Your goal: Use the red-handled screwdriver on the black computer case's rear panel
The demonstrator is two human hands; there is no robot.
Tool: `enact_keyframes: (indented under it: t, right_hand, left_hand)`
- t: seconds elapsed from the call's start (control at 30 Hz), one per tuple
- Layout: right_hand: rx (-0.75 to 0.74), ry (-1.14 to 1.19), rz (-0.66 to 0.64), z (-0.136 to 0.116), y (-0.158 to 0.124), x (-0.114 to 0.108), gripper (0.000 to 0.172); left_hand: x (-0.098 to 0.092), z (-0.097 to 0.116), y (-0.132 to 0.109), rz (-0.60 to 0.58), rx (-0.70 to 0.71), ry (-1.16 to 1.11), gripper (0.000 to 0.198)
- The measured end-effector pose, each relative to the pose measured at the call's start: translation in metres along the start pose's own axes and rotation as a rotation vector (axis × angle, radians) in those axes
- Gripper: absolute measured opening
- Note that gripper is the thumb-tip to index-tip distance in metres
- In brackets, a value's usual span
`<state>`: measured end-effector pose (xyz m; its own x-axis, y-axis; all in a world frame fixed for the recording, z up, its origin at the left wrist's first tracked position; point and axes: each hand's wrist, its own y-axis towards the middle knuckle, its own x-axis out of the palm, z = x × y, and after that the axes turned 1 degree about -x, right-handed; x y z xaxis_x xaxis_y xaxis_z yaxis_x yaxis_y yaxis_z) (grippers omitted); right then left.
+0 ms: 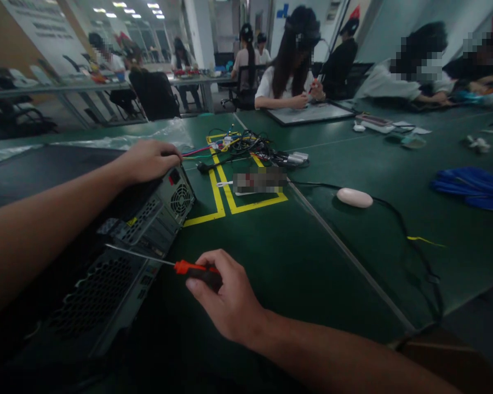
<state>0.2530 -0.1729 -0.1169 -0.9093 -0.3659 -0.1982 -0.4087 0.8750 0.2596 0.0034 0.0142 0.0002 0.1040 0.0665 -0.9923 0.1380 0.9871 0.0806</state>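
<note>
A black computer case (148,219) lies at the left, its grey metal back with fan grille and ports turned towards me. My left hand (154,158) rests on top near the far corner, its fingers curled over the edge and partly hidden. In my right hand (225,295) is a screwdriver (184,267), held by its orange and black handle. The long shaft points left across the back of the case. Its tip is near the upper edge of the back panel; I cannot tell whether it touches.
Beyond the case lie a tangle of cables (250,143), yellow tape lines (257,207) and a blurred-out object (258,180). A black cord with a pale oval switch (354,197) runs right. Blue cable (470,183) lies farther right. A person (291,82) works across the table (312,284).
</note>
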Motion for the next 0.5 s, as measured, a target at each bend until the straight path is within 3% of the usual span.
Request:
enact_keyframes:
  t: [0.17,0.5]
  right_hand:
    - [-0.029,-0.028,-0.046,0.0031,-0.0001,0.0008,0.014]
    - [-0.083,-0.127,0.001,0.0064,0.0059,0.0002,0.020]
  left_hand:
    - [-0.0003,0.0040,-0.0009,0.010,-0.027,-0.001,0.056]
    - [-0.0041,0.0096,-0.0002,0.004,-0.018,0.057,0.061]
